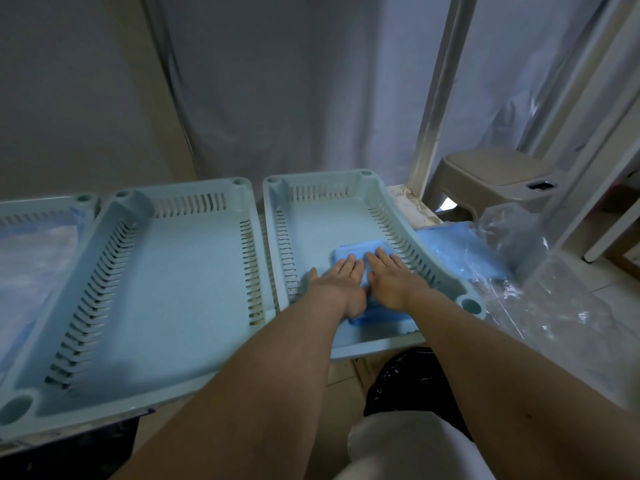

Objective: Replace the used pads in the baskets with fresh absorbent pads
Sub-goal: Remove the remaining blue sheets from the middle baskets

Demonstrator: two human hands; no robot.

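Observation:
Three pale blue slotted baskets stand side by side. In the right basket lies a folded blue absorbent pad. My left hand and my right hand lie flat on it next to each other, fingers straight and pointing away from me. The middle basket holds nothing. The left basket, cut off by the frame edge, has a pad with a white and blue surface spread inside it.
A stack of blue pads in crinkled clear plastic wrap lies right of the right basket. A beige plastic stool stands behind it. A black bag sits below the baskets near my knee. Plastic sheeting hangs behind.

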